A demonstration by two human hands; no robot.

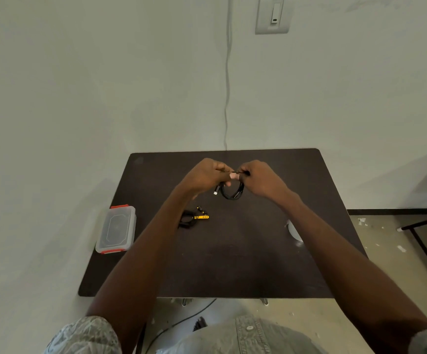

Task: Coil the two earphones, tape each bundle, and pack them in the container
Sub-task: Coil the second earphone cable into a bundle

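- The dark brown rectangular counter (232, 264) carries everything; both hands work above its far half, close to the wall.
- The clear plastic container with red latches (116, 229) sits at the counter's edge, well to the left of and nearer than the left hand. Its lid looks shut and nothing dark shows plainly through it, so packing appears not yet begun.
- The left hand (204, 176) is curled nearly closed, fingertips pinching the top of the black coiled earphone cable (232, 191), which hangs in a small loop just beneath and between the two hands, its pale plug dangling under the left hand.
- The right hand (263, 178) is likewise curled tight, thumb and forefinger closed on the same bundle, right against the left hand's fingertips.
- A second black coiled earphone with a yellow band (194, 217) lies on the counter below the left hand, near the left forearm. It seems already bundled, though whether the yellow piece is tape I cannot tell.
- A small pale strip of tape (234, 177) sits between the fingertips at the top of the held coil, apparently being wrapped round it.
- Judged so: one bundle probably finished, the other coiled and being taped; opening the container and placing both inside is left.
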